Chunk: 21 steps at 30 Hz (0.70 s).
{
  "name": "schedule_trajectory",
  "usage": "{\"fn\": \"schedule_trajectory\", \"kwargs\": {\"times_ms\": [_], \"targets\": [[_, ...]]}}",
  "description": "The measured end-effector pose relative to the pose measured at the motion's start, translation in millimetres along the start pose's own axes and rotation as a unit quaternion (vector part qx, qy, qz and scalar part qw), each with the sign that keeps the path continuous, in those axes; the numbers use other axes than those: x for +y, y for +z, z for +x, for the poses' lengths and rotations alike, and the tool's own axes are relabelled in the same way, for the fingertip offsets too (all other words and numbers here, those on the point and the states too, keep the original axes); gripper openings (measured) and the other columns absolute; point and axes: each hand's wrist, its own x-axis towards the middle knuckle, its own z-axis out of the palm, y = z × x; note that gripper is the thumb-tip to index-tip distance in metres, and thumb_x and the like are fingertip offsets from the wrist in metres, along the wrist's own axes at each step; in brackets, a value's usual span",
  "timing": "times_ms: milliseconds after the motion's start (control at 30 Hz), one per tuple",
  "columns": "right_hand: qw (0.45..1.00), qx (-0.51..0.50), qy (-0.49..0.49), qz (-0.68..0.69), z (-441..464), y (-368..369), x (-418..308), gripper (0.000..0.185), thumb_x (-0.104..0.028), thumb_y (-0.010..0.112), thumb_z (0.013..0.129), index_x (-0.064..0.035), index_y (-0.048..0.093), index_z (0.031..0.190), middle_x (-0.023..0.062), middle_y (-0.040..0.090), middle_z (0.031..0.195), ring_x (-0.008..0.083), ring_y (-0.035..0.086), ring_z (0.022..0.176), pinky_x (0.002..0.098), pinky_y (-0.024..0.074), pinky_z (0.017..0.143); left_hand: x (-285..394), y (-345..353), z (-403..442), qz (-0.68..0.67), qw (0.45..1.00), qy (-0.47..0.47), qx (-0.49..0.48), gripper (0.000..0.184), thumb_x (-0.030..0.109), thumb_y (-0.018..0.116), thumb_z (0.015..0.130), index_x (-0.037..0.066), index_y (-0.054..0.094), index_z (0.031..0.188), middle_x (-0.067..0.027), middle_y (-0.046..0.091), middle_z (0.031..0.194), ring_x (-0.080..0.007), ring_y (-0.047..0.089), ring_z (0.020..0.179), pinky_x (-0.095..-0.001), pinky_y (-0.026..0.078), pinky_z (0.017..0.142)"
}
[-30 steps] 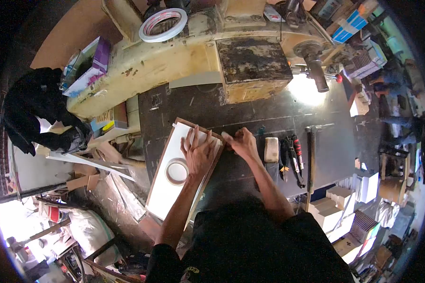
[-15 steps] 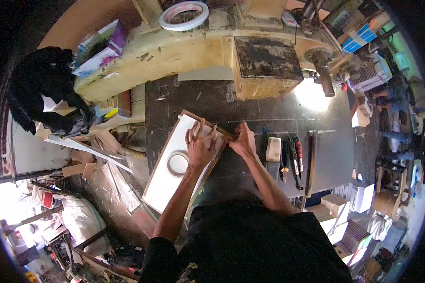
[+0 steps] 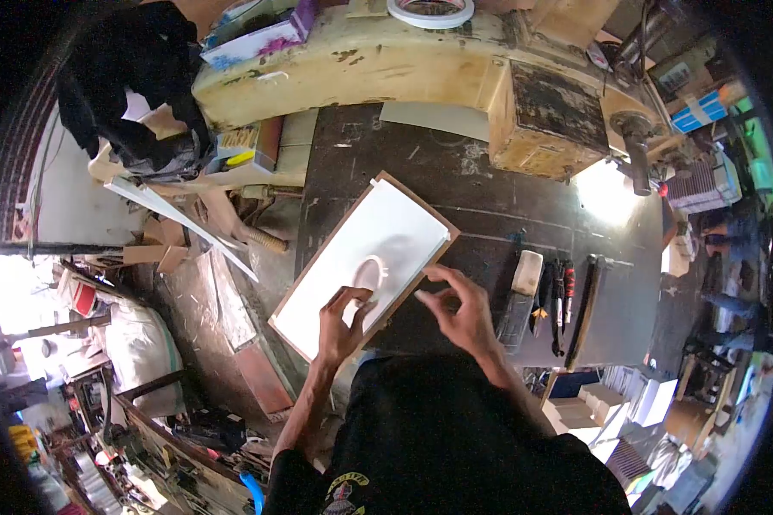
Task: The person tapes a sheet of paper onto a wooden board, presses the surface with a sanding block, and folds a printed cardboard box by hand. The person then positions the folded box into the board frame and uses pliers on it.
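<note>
A white panel with a brown edge (image 3: 335, 273) lies at a slant on the dark worktable. My left hand (image 3: 339, 330) is over its lower part, thumb and fingers closed on the near rim of a tape roll (image 3: 369, 271). The roll is tipped up from the panel, its lower side partly hidden by my fingers. Beside the panel's right edge is my right hand (image 3: 464, 313), thumb and forefinger apart, nothing visible between them. Small white tabs show at the panel's top and right corners.
Right of the panel lie a pale-headed brush-like tool (image 3: 526, 273), several slim hand tools (image 3: 558, 296) and a dark bar (image 3: 586, 300). Behind stands a yellowish machine frame (image 3: 352, 69) with a wooden box (image 3: 545, 120) and another tape roll (image 3: 431, 10). A black cloth (image 3: 129, 77) hangs at the left.
My left hand has come down from the panel's upper corner to the tape roll and tipped it up. My right hand has left the corner and moved nearer my body. The view has shifted.
</note>
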Motion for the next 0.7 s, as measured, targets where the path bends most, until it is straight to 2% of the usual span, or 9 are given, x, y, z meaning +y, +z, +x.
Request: {"fn": "schedule_trajectory", "kwargs": {"times_ms": [67, 167, 300, 400, 467, 500, 600, 667, 700], "targets": [[0.989, -0.001, -0.143, -0.023, 1.9, 4.2, -34.3, 0.052, -0.018, 0.071, 0.092, -0.0059, 0.050, 0.139, 0.0133, 0.071, 0.114, 0.0276, 0.068, 0.108, 0.0373, 0.0579, 0.088, 22.2, 3.0, -9.9, -0.116, 0.993, -0.016, 0.007, 0.021, -0.008, 0.069, 0.083, 0.000, 0.067, 0.103, -0.0140, 0.069, 0.097, -0.0218, 0.068, 0.091, -0.0333, 0.053, 0.080], [0.988, -0.031, -0.149, -0.007, 5.0, 0.4, -61.6, 0.058, -0.016, 0.071, 0.092, -0.0076, 0.045, 0.143, 0.0152, 0.069, 0.120, 0.0331, 0.062, 0.120, 0.0384, 0.0555, 0.094, 53.4, 1.3, -17.8, -0.158, 0.987, -0.013, 0.019, 0.023, -0.008, 0.071, 0.082, -0.001, 0.067, 0.104, -0.0141, 0.068, 0.100, -0.0218, 0.067, 0.093, -0.0327, 0.054, 0.083], [0.989, -0.053, -0.136, 0.002, -1.1, -8.0, -65.6, 0.059, -0.014, 0.073, 0.090, -0.0070, 0.046, 0.142, 0.0136, 0.068, 0.121, 0.0318, 0.062, 0.120, 0.0394, 0.0541, 0.096, 63.4, -0.9, -23.7, -0.130, 0.991, 0.011, 0.032, 0.026, -0.008, 0.072, 0.081, 0.000, 0.067, 0.105, -0.0144, 0.069, 0.102, -0.0236, 0.068, 0.093, -0.0329, 0.054, 0.082], [0.994, -0.080, -0.075, 0.014, -6.1, -9.8, -62.7, 0.055, -0.011, 0.075, 0.087, -0.0078, 0.053, 0.137, 0.0112, 0.068, 0.118, 0.0297, 0.063, 0.115, 0.0418, 0.0530, 0.095, 62.3, -2.6, -26.9, -0.082, 0.996, 0.011, 0.038, 0.026, -0.007, 0.073, 0.081, 0.001, 0.067, 0.105, -0.0145, 0.069, 0.103, -0.0250, 0.069, 0.094, -0.0331, 0.055, 0.082], [0.984, -0.046, -0.154, -0.081, -3.0, -11.2, -61.3, 0.048, -0.008, 0.076, 0.083, -0.0086, 0.061, 0.128, 0.0097, 0.068, 0.112, 0.0270, 0.063, 0.107, 0.0416, 0.0526, 0.094, 63.9, -2.5, -28.6, -0.052, 0.998, 0.005, 0.035, 0.026, -0.007, 0.073, 0.081, 0.001, 0.067, 0.105, -0.0145, 0.069, 0.103, -0.0255, 0.069, 0.095, -0.0332, 0.055, 0.081], [0.984, -0.048, -0.155, -0.081, 0.3, -12.7, -67.2, 0.048, -0.008, 0.076, 0.083, -0.0086, 0.061, 0.128, 0.0097, 0.068, 0.112, 0.0270, 0.063, 0.107, 0.0416, 0.0526, 0.094, 67.4, -2.6, -29.1, -0.043, 0.999, -0.013, 0.027, 0.026, -0.007, 0.072, 0.081, 0.002, 0.067, 0.105, -0.0143, 0.069, 0.103, -0.0256, 0.069, 0.095, -0.0337, 0.055, 0.081], [0.932, -0.039, -0.257, -0.252, 6.1, -16.1, -76.0, 0.036, -0.010, 0.077, 0.083, -0.0078, 0.070, 0.118, 0.0083, 0.068, 0.112, 0.0203, 0.065, 0.099, 0.0371, 0.0552, 0.084, 68.5, -3.0, -32.2, -0.031, 0.999, -0.023, 0.013, 0.025, -0.007, 0.071, 0.082, 0.003, 0.066, 0.104, -0.0139, 0.069, 0.103, -0.0259, 0.070, 0.096, -0.0345, 0.055, 0.080], [0.910, -0.127, -0.311, -0.244, 6.2, -9.9, -43.3, 0.037, -0.007, 0.076, 0.082, -0.0073, 0.070, 0.118, 0.0076, 0.067, 0.110, 0.0220, 0.062, 0.102, 0.0368, 0.0540, 0.087, 67.6, -2.5, -32.2, -0.027, 1.000, -0.010, 0.007, 0.024, -0.007, 0.070, 0.083, 0.003, 0.066, 0.104, -0.0138, 0.069, 0.103, -0.0262, 0.070, 0.096, -0.0349, 0.056, 0.080], [0.916, -0.124, -0.305, -0.232, 3.2, -7.0, -34.0, 0.033, -0.005, 0.075, 0.082, -0.0056, 0.071, 0.115, 0.0071, 0.066, 0.106, 0.0222, 0.062, 0.098, 0.0369, 0.0539, 0.085, 67.5, -1.0, -31.9, -0.024, 0.999, -0.018, 0.017, 0.024, -0.007, 0.070, 0.083, 0.003, 0.066, 0.104, -0.0138, 0.068, 0.103, -0.0265, 0.070, 0.095, -0.0353, 0.056, 0.079]]}}
